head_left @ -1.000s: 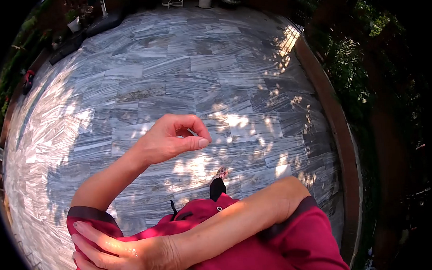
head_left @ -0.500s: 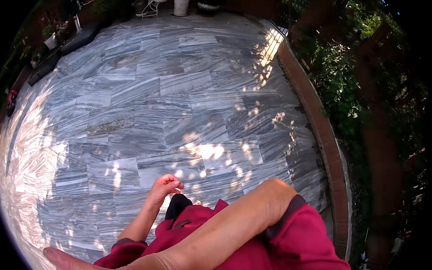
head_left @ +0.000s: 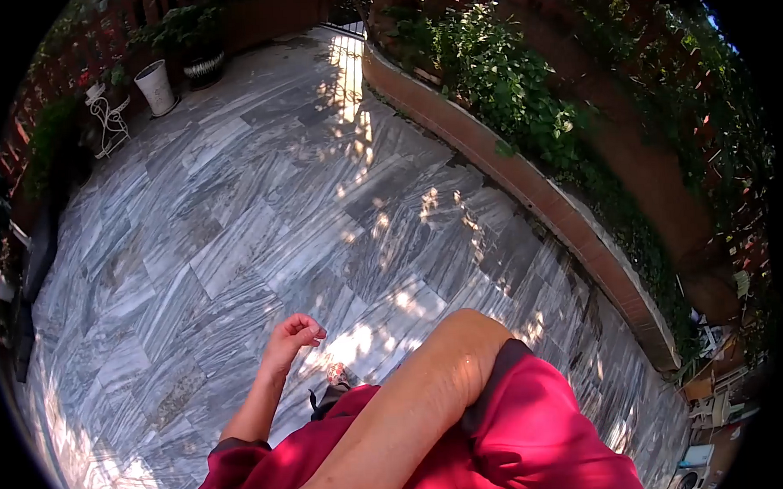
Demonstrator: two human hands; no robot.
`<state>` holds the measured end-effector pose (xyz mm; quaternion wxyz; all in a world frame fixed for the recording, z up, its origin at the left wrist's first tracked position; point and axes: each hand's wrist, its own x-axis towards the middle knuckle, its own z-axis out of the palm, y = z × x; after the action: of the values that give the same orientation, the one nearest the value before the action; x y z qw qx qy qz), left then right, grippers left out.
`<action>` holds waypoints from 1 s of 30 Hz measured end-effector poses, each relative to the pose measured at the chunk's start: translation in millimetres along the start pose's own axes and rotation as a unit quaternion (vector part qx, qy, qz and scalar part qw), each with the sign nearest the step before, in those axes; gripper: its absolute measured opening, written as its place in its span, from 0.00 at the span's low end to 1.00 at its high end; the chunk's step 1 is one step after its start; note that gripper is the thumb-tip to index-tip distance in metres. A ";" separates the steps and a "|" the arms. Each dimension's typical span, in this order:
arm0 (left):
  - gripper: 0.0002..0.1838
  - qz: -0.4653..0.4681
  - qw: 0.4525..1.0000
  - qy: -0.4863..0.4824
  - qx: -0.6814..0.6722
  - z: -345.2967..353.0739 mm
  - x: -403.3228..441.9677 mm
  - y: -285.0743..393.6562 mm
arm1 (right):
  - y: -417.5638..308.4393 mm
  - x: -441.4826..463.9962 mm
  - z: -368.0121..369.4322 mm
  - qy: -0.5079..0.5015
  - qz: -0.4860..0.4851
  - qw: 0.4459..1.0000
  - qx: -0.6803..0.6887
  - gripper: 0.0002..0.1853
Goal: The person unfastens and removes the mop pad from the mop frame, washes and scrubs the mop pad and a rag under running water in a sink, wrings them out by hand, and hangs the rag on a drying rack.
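Observation:
My left hand [head_left: 293,338] is held out in front of my body, above the marble-look paving [head_left: 236,250]. Its fingers are curled in, with the thumb against them; whether something small is between them I cannot make out. From the right, my bare forearm [head_left: 406,408] crosses over my magenta top [head_left: 535,412], and the right hand lies past the bottom edge, out of view. Below the left hand a foot [head_left: 336,374] and a dark trouser leg [head_left: 330,398] show.
A low curved brick wall [head_left: 527,188] with green plants [head_left: 507,85] behind it runs along the right. At the back left stand a white planter [head_left: 154,89], a dark pot [head_left: 203,70] and a white scrolled metal stand [head_left: 110,125]. Mixed items [head_left: 716,406] lie at lower right.
The view has swung to the right, so the wall and planters sit further left. My right hand has gone out of the bottom edge. My left hand stays curled in about the same place.

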<state>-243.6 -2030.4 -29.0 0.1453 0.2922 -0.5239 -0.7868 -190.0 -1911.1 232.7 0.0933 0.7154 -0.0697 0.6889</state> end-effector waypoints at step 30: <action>0.04 -0.029 0.995 -0.052 0.082 -10.1 395.6 184.6 | 405.7 -21.2 -316.1 -0.166 -0.163 0.971 0.050 0.13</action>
<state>-563.1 -2324.9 14.4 0.0706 0.2765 -0.5850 -0.7592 -590.9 -2233.8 237.2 0.1554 0.8254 0.0678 0.5384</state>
